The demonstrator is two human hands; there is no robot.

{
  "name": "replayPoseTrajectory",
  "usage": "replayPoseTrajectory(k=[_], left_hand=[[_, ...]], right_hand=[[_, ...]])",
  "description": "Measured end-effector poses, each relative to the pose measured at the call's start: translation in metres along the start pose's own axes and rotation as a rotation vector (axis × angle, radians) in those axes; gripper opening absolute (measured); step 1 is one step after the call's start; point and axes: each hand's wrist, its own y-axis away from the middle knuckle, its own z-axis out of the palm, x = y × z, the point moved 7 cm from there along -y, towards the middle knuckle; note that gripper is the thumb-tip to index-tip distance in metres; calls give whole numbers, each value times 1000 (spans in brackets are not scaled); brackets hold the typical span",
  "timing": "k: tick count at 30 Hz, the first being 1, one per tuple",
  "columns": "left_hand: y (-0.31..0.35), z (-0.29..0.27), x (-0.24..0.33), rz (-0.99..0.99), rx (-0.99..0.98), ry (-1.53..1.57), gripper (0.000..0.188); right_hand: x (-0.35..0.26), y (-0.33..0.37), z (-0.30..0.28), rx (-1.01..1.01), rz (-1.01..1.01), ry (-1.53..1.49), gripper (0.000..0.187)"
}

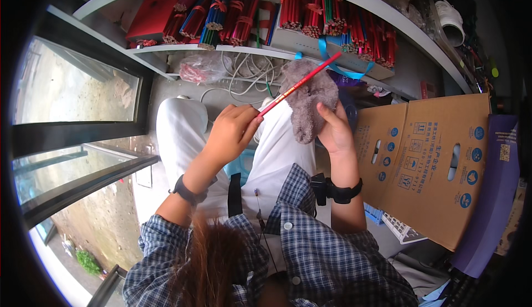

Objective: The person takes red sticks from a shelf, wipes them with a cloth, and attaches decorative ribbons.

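A red pencil (299,85) slants up to the right, its lower end pinched in the fingers of my left hand (234,128). My right hand (336,130) grips a fuzzy grey-brown cloth (310,105), thumb on the front and the other fingers mostly hidden behind it. The pencil lies across the front of the cloth; its upper end sticks out past the cloth's top right. Both hands are above my lap in white trousers (282,146).
Shelves (221,48) ahead hold several tied bundles of red and blue pencils (310,16). White cables (244,69) and a plastic bag (199,68) lie below. A cardboard box (421,163) stands at right, beside a purple panel (493,191). Open glass windows (77,91) are at left.
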Motion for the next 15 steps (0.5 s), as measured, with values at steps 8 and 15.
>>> replayPoseTrajectory(k=[8, 15], left_hand=[[-3, 16, 20, 168, 24, -166, 14], [-1, 14, 15, 156, 28, -175, 11]], right_hand=[[35, -3, 24, 93, 31, 157, 41], [8, -15, -2, 213, -39, 63, 35]])
